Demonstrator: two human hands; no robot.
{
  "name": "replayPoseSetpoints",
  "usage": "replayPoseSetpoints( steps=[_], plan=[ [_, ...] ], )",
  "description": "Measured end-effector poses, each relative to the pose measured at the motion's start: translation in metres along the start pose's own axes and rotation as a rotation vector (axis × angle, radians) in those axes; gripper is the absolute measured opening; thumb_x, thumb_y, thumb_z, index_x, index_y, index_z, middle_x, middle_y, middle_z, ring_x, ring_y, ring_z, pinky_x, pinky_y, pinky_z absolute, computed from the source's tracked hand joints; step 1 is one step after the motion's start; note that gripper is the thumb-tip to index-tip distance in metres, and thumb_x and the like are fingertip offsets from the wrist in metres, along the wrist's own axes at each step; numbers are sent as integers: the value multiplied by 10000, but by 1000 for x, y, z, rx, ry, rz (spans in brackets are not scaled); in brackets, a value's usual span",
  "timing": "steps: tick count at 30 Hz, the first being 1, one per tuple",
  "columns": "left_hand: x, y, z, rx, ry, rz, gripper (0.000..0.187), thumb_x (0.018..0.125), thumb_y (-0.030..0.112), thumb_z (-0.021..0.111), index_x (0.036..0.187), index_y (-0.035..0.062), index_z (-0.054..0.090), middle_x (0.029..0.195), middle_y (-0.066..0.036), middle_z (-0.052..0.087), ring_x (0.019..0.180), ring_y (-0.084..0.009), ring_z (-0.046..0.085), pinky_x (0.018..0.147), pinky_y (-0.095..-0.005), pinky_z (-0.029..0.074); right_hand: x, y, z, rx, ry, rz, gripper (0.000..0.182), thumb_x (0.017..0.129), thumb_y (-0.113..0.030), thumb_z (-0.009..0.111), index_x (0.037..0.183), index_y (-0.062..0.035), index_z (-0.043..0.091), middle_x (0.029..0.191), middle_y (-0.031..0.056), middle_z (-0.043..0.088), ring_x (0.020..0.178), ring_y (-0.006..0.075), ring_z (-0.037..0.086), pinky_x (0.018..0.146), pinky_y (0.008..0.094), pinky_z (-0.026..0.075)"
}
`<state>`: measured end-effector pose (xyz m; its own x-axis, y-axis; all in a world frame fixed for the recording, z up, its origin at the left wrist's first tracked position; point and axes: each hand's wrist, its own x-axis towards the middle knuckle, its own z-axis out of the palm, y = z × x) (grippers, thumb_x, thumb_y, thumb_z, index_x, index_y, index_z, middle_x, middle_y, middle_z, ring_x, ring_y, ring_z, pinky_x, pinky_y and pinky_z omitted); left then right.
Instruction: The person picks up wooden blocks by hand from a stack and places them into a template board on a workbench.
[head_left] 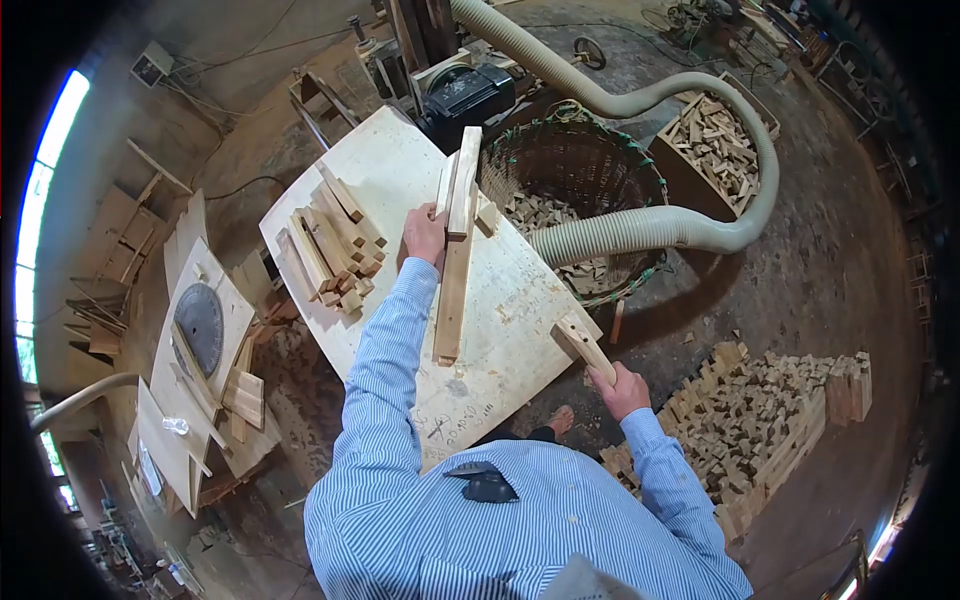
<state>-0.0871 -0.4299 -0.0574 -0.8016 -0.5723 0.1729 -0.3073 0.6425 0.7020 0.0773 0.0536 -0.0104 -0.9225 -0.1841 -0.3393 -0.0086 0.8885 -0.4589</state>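
My left hand [425, 234] is at the middle of the pale worktable [500, 330], its fingers closed at the side of a short wooden strip [462, 192]. That strip lies against a longer wooden board [454, 300] running down the table. A small wood block [487, 218] sits just to the right of them. At the table's right corner, my right hand [622, 389] grips the near end of a wooden piece [584, 348] with dark holes. To the left of my left hand lies a stack of wooden strips [325, 245].
Beyond the table stand a dark motor [468, 100] and a woven basket [640, 170] with offcuts inside. A ribbed hose [640, 230] loops over the basket. Cut blocks [750, 410] are piled at the right; a round saw blade [198, 330] lies at the left.
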Motion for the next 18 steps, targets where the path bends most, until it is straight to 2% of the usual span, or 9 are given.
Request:
replayPoseSetpoints(
  steps=[3,7,9,12,14,18],
  plan=[
    [12,1,2,-46,-39,-32,401,894,292,787,1184,15,773,1020,-206,726,1015,-362,682,947,-454,534,-2,0,1,19,29,-14,593,993,-590,633,955,2,658,898,287,735,865,485,720,770,554,564],
    [23,0,7,-52,-32,-35,413,885,295,796,1187,14,782,1051,-204,752,1047,-349,691,963,-444,533,2,2,5,-3,9,-5,611,992,-607,622,972,2,664,913,291,738,877,485,722,786,557,566],
    [27,-1,11,-87,-40,-60,408,886,298,795,1179,15,785,1048,-202,757,1046,-346,694,960,-442,535,3,3,7,-32,-39,36,659,989,-644,592,1245,-46,697,1018,272,759,961,466,736,860,549,578],
    [29,-7,16,-171,-40,-117,400,886,303,794,1166,18,791,1040,-199,764,1043,-337,700,952,-440,539,6,3,7,-48,-68,51,664,987,-633,598,1300,-54,689,1041,274,759,981,461,737,873,547,578],
    [28,-4,17,-221,-33,-150,396,886,305,793,1162,21,793,1034,-198,766,1039,-333,703,945,-439,541,6,0,5,-43,-72,47,651,988,-627,600,1286,-55,692,1033,273,759,976,463,736,870,551,576],
    [27,8,18,-108,80,-113,360,898,322,782,1132,49,804,1031,-178,771,1041,-325,706,938,-440,544,9,7,10,-36,-48,9,609,990,-611,607,1213,-53,701,990,272,756,946,474,730,853,565,568]
  ],
)
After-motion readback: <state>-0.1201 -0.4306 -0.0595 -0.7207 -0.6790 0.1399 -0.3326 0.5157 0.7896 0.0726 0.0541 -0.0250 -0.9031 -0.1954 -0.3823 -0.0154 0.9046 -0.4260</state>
